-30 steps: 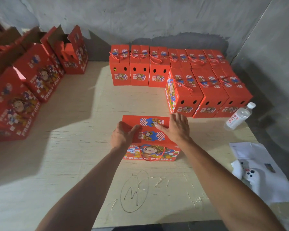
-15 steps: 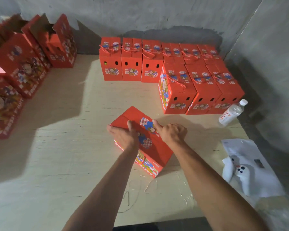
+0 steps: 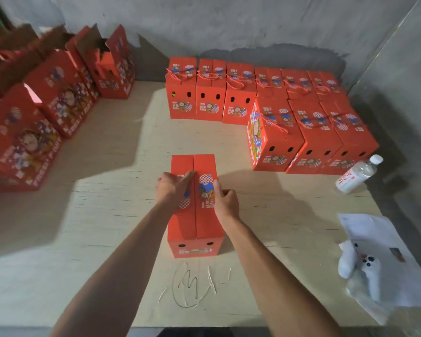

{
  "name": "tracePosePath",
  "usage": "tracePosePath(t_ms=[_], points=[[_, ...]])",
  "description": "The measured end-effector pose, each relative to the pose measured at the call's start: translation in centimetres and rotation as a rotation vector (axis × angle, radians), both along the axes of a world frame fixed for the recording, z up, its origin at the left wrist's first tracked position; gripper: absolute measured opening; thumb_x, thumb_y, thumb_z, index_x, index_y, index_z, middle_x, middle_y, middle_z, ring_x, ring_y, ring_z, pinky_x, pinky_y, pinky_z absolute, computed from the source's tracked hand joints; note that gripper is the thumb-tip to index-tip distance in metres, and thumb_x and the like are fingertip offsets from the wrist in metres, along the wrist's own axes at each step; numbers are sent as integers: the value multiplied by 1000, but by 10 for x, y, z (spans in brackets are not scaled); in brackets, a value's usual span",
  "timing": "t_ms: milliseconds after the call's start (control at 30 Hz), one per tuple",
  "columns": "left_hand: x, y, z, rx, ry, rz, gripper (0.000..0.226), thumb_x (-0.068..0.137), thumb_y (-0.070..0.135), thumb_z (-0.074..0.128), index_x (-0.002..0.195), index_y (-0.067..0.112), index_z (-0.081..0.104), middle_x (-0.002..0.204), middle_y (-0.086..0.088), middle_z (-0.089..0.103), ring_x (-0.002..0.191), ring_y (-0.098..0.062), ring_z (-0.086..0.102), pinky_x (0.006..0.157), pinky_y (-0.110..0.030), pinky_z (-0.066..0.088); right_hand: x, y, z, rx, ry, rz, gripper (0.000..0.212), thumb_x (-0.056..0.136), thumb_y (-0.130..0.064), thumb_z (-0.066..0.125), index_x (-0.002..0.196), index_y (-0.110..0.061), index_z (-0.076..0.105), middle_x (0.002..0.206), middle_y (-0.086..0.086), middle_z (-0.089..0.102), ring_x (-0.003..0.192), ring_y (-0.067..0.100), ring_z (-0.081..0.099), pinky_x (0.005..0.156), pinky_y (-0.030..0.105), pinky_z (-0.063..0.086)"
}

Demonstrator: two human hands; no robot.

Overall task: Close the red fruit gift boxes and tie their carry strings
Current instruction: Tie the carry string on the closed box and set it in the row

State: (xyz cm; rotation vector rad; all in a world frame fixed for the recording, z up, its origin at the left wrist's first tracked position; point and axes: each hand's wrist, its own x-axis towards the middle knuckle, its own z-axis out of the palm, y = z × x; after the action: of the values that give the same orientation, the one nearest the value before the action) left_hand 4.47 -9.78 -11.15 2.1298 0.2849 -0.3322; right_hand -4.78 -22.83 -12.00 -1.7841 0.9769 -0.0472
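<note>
A red fruit gift box [image 3: 197, 224] stands near the middle of the plywood worktop [image 3: 107, 215], directly in front of the person. Its long axis runs straight away from the camera, one short end with two dark oval holes facing the viewer, the other end pointing toward the back wall. The two top flaps are down and meet in a seam along the centre of the lid.

The left hand [image 3: 171, 189] lies on top of the left flap, fingers [image 3: 186, 177] stretched out roughly straight and reaching to the seam, pressing down rather than gripping. The right hand [image 3: 225, 203] is at the box's right edge, thumb up on the lid, the other fingers curled down at that side; whether they hold anything there cannot be made out.

At the far side of the worktop stand the closed boxes [image 3: 301, 117], in two rows, red twisted carry strings [image 3: 275, 124] lying across their lids, their holed ends facing the viewer. Along the left edge is a line of open boxes [image 3: 66, 93] with their flaps standing up, brown inner card showing, "FRESH FRUIT" printed on the sides.

On the right, a clear water bottle [image 3: 359, 173] lies tilted just beside the nearest closed box. Nearer the viewer, a white game controller [image 3: 365, 268] lies on a sheet of white paper [image 3: 374, 232]. Scratched pen marks [image 3: 192, 285] show on the wood just in front of the central box.
</note>
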Motion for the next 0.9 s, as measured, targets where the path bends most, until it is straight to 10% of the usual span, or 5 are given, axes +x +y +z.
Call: tracePosePath(t_ms=[400,700,900], points=[[-34,33,-1,-26,-111,13,51,95,51,65,61,12,57,54,0,53,56,-23,52,49,-30,32,-11,14,15,-720,-387,201,32,97,-38,69,83,-9,66,77,8,70,68,30,63,61,38,46],[-23,18,114,117,-657,-301,55,102,35,59,58,7,39,51,-3,39,51,-23,34,50,-37,36,25,70,69,0,-576,382,51,111,-27,39,60,-32,42,55,-12,46,55,14,39,59,37,30],[-25,32,113,74,-550,-419,42,108,32,47,90,5,73,93,-12,71,90,-30,66,81,-44,51,32,65,81,310,-378,449,50,87,-25,41,38,-21,55,44,0,52,44,14,47,55,31,39]])
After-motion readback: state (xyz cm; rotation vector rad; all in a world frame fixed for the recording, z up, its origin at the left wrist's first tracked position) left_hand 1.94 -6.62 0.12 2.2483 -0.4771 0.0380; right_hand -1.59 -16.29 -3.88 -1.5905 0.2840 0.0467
